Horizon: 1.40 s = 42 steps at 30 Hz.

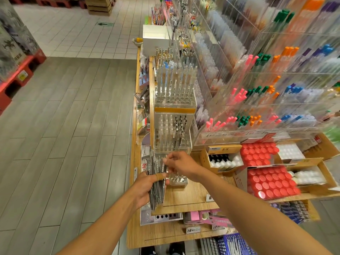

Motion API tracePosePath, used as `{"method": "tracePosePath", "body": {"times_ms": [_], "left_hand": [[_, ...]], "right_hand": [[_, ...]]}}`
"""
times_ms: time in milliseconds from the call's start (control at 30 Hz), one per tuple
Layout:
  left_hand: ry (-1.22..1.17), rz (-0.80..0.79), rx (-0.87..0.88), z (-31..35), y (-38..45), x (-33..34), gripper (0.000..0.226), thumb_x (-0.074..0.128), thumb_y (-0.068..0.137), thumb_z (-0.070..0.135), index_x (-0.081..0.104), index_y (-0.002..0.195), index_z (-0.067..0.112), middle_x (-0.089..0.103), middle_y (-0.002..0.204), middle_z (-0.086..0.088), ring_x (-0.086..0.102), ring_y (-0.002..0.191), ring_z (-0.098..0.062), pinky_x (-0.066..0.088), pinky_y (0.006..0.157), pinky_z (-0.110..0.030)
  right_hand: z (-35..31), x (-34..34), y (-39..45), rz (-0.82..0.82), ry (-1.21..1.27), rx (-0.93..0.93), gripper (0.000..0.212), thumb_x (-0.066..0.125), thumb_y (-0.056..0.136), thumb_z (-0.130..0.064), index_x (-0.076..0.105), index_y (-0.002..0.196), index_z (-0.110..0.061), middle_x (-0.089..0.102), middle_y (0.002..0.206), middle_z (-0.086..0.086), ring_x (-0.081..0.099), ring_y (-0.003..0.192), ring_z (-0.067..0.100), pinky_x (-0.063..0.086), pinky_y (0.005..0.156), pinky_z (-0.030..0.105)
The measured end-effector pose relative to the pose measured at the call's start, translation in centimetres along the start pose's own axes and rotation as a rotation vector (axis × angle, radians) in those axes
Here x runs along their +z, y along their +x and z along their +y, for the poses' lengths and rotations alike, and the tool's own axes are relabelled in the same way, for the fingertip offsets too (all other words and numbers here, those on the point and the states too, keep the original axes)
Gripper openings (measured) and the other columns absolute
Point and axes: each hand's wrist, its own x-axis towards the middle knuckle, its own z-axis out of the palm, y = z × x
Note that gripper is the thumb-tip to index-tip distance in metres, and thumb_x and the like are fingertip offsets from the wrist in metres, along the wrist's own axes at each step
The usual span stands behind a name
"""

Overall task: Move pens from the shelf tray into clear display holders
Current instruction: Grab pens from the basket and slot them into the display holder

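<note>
My left hand (145, 186) grips a bundle of dark grey pens (156, 173) upright over the front edge of the wooden shelf. My right hand (179, 162) reaches across and pinches the top of one pen in that bundle. Just behind the hands stands a tiered clear display holder (173, 144) with several dark pens in its right-hand holes and clear ones on the left. A low clear holder block (177, 180) with empty holes sits right beside the bundle.
A taller clear holder (174, 96) with an orange band stands further back. Cardboard boxes of red-capped bottles (270, 183) and white bottles (224, 161) lie to the right. Acrylic racks of coloured markers (257, 92) rise behind. Grey plank floor (64, 135) lies to the left.
</note>
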Motion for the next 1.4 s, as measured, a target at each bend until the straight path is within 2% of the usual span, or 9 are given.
{"method": "tracePosePath", "body": {"times_ms": [100, 200, 367, 567, 767, 933, 1067, 1233, 1400], "left_hand": [[-0.028, 0.031, 0.012, 0.0, 0.0, -0.1, 0.030, 0.068, 0.086, 0.000, 0.065, 0.115, -0.003, 0.071, 0.089, -0.022, 0.069, 0.068, -0.026, 0.059, 0.059, -0.035], [-0.087, 0.062, 0.020, 0.0, 0.1, -0.2, 0.029, 0.065, 0.086, -0.007, 0.063, 0.115, -0.006, 0.067, 0.080, -0.017, 0.064, 0.064, -0.023, 0.059, 0.056, -0.032], [-0.125, 0.070, 0.018, 0.0, 0.1, -0.9, 0.026, 0.055, 0.089, -0.012, 0.063, 0.112, -0.002, 0.067, 0.083, -0.014, 0.062, 0.067, -0.023, 0.058, 0.058, -0.031], [-0.117, 0.055, 0.017, -0.4, 0.2, -1.5, 0.030, 0.051, 0.091, -0.012, 0.061, 0.118, -0.001, 0.069, 0.093, -0.017, 0.065, 0.075, -0.026, 0.057, 0.072, -0.038], [-0.134, 0.066, 0.007, -0.5, 0.0, -1.6, 0.027, 0.056, 0.089, -0.011, 0.059, 0.116, -0.007, 0.072, 0.095, -0.020, 0.068, 0.077, -0.028, 0.060, 0.068, -0.038], [-0.104, 0.071, -0.017, -0.4, 0.3, -1.7, 0.029, 0.058, 0.090, -0.009, 0.058, 0.118, -0.014, 0.072, 0.094, -0.021, 0.069, 0.078, -0.028, 0.063, 0.066, -0.035], [-0.079, 0.057, -0.016, -0.4, 0.4, -1.8, 0.031, 0.060, 0.088, -0.010, 0.058, 0.119, -0.014, 0.074, 0.095, -0.021, 0.072, 0.077, -0.026, 0.062, 0.064, -0.033], [-0.054, 0.058, 0.000, -0.5, 0.7, -1.7, 0.037, 0.062, 0.086, -0.011, 0.055, 0.122, -0.010, 0.074, 0.105, -0.021, 0.073, 0.080, -0.026, 0.063, 0.069, -0.035], [-0.071, 0.046, 0.012, -0.7, 0.8, -1.4, 0.038, 0.063, 0.085, -0.012, 0.055, 0.122, -0.012, 0.074, 0.105, -0.022, 0.073, 0.075, -0.026, 0.062, 0.065, -0.035]], "right_hand": [[-0.4, -0.9, -0.4, 0.016, 0.090, -0.015, 0.016, 0.058, 0.097, -0.019, 0.051, 0.100, -0.005, 0.063, 0.067, 0.008, 0.058, 0.059, 0.021, 0.047, 0.055, 0.031], [-0.8, -2.1, -0.6, 0.121, 0.092, -0.099, 0.016, 0.059, 0.096, -0.017, 0.048, 0.104, -0.007, 0.063, 0.077, 0.011, 0.063, 0.059, 0.017, 0.052, 0.056, 0.029], [-0.1, -3.1, -0.9, 0.264, -0.324, -0.245, 0.016, 0.060, 0.096, -0.023, 0.045, 0.090, -0.026, 0.067, 0.081, 0.004, 0.068, 0.069, 0.012, 0.057, 0.063, 0.031], [1.4, -2.3, -0.6, 0.285, -0.568, -0.290, 0.017, 0.056, 0.097, -0.025, 0.041, 0.091, -0.021, 0.062, 0.073, 0.002, 0.061, 0.067, 0.020, 0.052, 0.061, 0.039], [2.3, -1.6, 0.1, 0.249, -0.696, -0.289, 0.016, 0.053, 0.099, -0.025, 0.040, 0.093, -0.018, 0.062, 0.077, 0.003, 0.059, 0.068, 0.020, 0.050, 0.060, 0.038], [2.9, -1.5, 0.9, 0.277, -0.861, -0.375, 0.013, 0.062, 0.093, -0.020, 0.054, 0.099, -0.012, 0.058, 0.095, 0.002, 0.056, 0.088, 0.022, 0.039, 0.069, 0.029], [3.6, -1.1, 1.4, 0.295, -0.993, -0.389, 0.017, 0.062, 0.092, -0.020, 0.066, 0.104, -0.009, 0.059, 0.103, 0.007, 0.053, 0.101, 0.026, 0.045, 0.081, 0.034], [3.6, -0.1, 2.0, 0.313, -1.077, -0.348, 0.023, 0.058, 0.094, -0.025, 0.070, 0.108, -0.011, 0.060, 0.104, 0.007, 0.053, 0.103, 0.026, 0.046, 0.089, 0.037], [2.8, 0.8, 1.7, 0.367, -1.031, -0.286, 0.023, 0.060, 0.092, -0.029, 0.067, 0.110, -0.015, 0.062, 0.098, 0.001, 0.057, 0.095, 0.021, 0.049, 0.082, 0.035]]}}
